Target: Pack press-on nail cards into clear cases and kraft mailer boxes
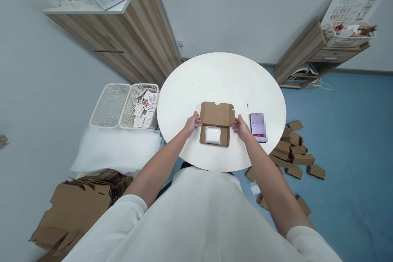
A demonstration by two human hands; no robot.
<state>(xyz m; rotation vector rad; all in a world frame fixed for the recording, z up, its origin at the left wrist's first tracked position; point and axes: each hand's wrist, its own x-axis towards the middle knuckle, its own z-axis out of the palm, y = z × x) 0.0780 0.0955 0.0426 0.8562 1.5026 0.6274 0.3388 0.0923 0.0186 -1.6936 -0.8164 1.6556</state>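
Note:
A small brown cardboard box lies on the white round table in front of me, its lid raised and leaning away. Inside sits a white wrapped packet, toward the left of the box. My left hand is at the left edge of the lid with fingers stretched out. At the opposite edge is my right hand, its fingers also apart beside the side flap. Whether the fingertips touch the cardboard I cannot tell. A smartphone with a lit screen lies to the right of my right hand.
Left of the table stand a basket of small printed packets and a basket of clear items, above white sheets. Flat cardboard blanks are stacked lower left. Several closed boxes lie on the blue floor at right.

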